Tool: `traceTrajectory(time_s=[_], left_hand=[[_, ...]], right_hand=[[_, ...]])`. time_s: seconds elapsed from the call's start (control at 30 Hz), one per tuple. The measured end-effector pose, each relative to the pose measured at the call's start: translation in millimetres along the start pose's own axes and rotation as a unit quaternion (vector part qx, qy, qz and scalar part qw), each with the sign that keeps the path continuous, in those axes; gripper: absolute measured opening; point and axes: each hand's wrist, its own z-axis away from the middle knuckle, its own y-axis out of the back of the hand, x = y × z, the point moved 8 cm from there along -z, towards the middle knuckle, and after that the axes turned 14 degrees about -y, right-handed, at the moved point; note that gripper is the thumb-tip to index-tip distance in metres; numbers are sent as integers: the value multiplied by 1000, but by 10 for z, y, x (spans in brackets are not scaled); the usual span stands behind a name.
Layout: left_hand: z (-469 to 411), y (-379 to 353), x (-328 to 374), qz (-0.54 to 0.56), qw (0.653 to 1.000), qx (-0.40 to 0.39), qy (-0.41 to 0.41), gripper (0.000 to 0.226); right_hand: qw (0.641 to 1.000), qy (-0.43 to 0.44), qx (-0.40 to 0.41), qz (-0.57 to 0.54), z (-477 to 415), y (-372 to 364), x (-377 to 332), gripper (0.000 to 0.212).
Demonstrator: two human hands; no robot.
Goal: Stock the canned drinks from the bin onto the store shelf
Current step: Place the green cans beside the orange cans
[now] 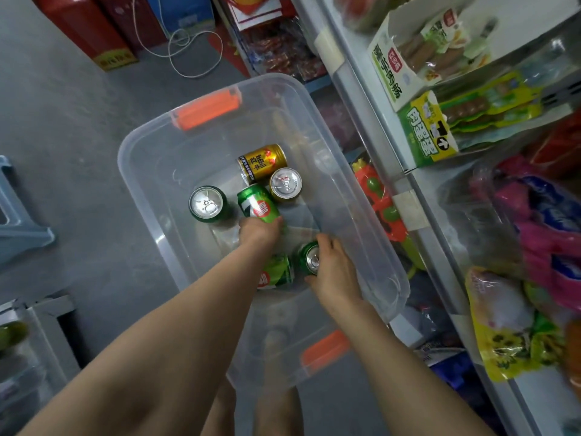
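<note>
A clear plastic bin (151, 158) with orange latches sits on the grey floor beside the store shelf (371, 127), and both of the person's arms reach down into it. Inside are six cans: a gold can (262, 158) lying on its side toward the far end, a second gold can (285, 184) standing upright just beside it, a green can (208, 204) standing upright to the left, a green can lying tilted (257, 204) in the middle, another green can on its side (276, 272) near the close end, and a green can under the right hand (309, 258). The left hand (259, 231) has its grip closed over the near end of the tilted green can. The right hand (330, 269) wraps its grip around the green can at the near right, thumb and fingers curled on either side. The shelf on the right carries bagged snacks and green-and-white boxes (418, 127).
</note>
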Motion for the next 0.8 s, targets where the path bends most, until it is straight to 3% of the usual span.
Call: traceTrajectory(time_s=[0.1,0.2,0.27,0.4,0.5,0.57,0.63,0.7,0.8], left_hand=[[121,31,38,76,996,-34,12,67],[392,234,144,87,994,-61,-33,49],[627,425,285,91,990,-79,-78,52],[1152,743,596,144,963,-162,-160,66],[1575,979,858,173,941,-201,-211,80],[1823,1127,1011,195,931,-205,-231,76],[2022,1251,1110,217,921,-219,-240,84],[2153,1344,1157,233,911,-241,-241,88],[2374,1446,1248,259,895,-269,-244,72]], right_hand=[[998,-23,-3,-61,34,162,109,73],[992,5,-1,-125,210,384,105,72],[974,12,-14,-227,397,562,99,71],[879,-17,-100,-465,784,848,72,62],[744,-32,-187,-641,1056,1034,-63,58],[685,-29,-221,-693,1248,1208,-179,70],[658,-35,-224,-718,1415,1370,-252,66],[645,-51,-208,-734,1520,1484,-266,46],[643,-75,-175,-741,1671,1616,-236,46]])
